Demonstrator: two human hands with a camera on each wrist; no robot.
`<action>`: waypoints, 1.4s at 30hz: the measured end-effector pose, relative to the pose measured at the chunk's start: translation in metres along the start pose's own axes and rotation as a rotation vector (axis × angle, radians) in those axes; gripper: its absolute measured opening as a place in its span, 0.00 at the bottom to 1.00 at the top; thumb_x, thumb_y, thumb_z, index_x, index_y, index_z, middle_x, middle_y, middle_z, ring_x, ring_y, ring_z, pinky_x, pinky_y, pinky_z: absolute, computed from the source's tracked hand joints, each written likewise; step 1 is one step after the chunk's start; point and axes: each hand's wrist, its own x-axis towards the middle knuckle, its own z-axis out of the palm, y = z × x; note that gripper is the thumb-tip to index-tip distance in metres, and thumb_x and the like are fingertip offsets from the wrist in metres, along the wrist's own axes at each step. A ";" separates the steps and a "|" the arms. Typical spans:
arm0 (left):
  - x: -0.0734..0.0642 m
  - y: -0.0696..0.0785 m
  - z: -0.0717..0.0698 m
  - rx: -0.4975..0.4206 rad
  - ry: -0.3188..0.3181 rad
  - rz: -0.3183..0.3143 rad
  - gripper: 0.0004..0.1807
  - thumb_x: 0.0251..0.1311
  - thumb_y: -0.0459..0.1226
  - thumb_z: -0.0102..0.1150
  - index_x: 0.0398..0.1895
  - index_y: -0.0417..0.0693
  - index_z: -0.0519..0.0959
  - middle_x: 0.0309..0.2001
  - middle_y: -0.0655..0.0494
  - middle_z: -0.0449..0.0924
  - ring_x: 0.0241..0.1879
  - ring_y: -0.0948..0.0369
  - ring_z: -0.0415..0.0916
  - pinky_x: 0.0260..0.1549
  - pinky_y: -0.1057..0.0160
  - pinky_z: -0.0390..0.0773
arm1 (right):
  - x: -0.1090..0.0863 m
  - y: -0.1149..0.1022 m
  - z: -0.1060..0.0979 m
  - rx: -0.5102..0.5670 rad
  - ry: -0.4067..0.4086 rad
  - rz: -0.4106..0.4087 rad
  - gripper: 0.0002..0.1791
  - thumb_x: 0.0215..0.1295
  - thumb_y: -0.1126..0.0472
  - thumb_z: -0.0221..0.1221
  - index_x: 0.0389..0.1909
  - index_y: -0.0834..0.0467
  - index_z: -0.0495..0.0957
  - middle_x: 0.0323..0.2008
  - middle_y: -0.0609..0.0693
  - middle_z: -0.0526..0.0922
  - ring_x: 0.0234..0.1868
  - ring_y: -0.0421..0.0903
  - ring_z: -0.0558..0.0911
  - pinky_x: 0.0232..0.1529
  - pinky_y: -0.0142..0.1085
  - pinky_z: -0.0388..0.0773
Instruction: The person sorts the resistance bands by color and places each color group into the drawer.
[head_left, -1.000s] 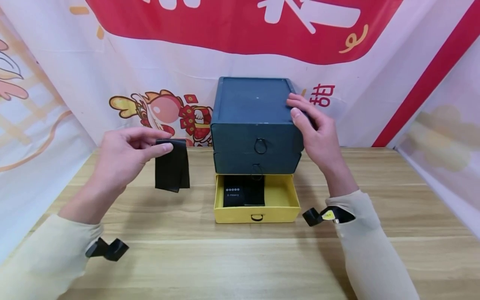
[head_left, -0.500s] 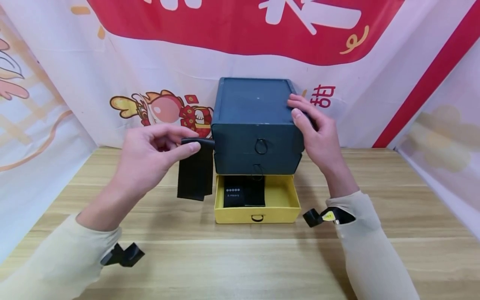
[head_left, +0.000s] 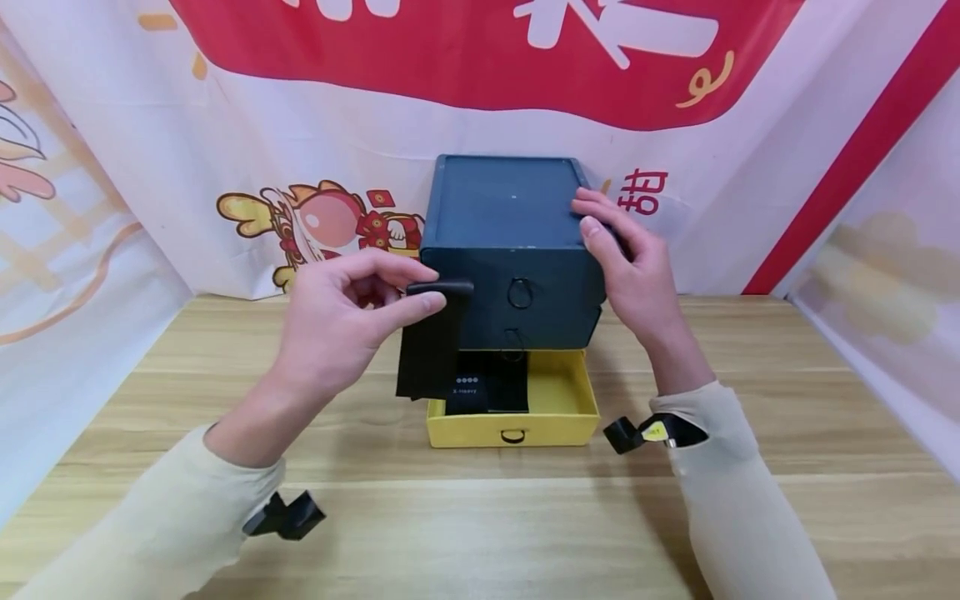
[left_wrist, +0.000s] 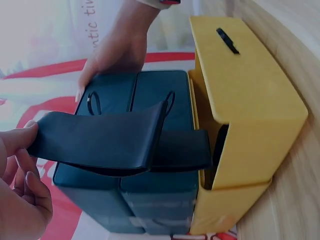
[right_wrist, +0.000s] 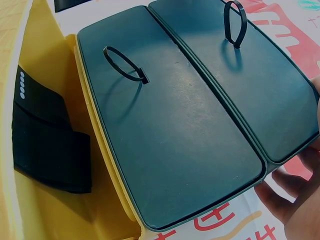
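My left hand (head_left: 330,325) pinches a folded black resistance band (head_left: 431,350) at its top between thumb and fingers. The band hangs down in front of the left side of the dark blue drawer boxes (head_left: 510,204), above the left edge of the open yellow drawer (head_left: 555,430). Inside that drawer, another folded black band (head_left: 510,385) marked "X-Heavy" lies at the left; the hanging band hides part of it. My right hand (head_left: 633,262) rests on the upper right edge of the top blue box, thumb near its front corner; the right wrist view shows its fingertips (right_wrist: 280,197) against the box side.
Two blue drawers with black loop pulls (head_left: 520,292) stand stacked over the yellow one on a wooden table (head_left: 480,533). A printed red and white cloth (head_left: 360,125) hangs behind the stack. The yellow drawer's right part shows its bare floor.
My left hand has carried the black band rightward from beside the boxes to in front of their left side. My right hand and the drawers have stayed in place.
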 end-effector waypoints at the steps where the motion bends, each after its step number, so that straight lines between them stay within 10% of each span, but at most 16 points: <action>1: 0.000 0.000 0.003 -0.008 -0.005 0.004 0.12 0.61 0.40 0.77 0.46 0.50 0.91 0.34 0.61 0.86 0.31 0.55 0.75 0.27 0.67 0.74 | 0.000 0.000 0.000 0.001 0.000 -0.002 0.25 0.81 0.47 0.54 0.73 0.50 0.77 0.78 0.41 0.72 0.80 0.41 0.66 0.79 0.53 0.69; 20: -0.008 -0.003 0.053 -0.187 -0.024 0.008 0.13 0.60 0.35 0.77 0.48 0.49 0.90 0.41 0.53 0.86 0.35 0.54 0.80 0.31 0.66 0.81 | 0.001 -0.001 0.001 -0.008 0.001 -0.008 0.25 0.81 0.47 0.54 0.73 0.50 0.77 0.77 0.41 0.73 0.79 0.39 0.67 0.76 0.47 0.73; 42: -0.025 -0.009 0.100 -0.138 -0.009 0.096 0.10 0.61 0.37 0.77 0.46 0.50 0.91 0.43 0.55 0.88 0.35 0.64 0.85 0.40 0.64 0.89 | 0.002 0.000 -0.001 -0.015 0.000 -0.010 0.24 0.82 0.48 0.53 0.72 0.50 0.78 0.77 0.42 0.73 0.80 0.40 0.67 0.78 0.48 0.72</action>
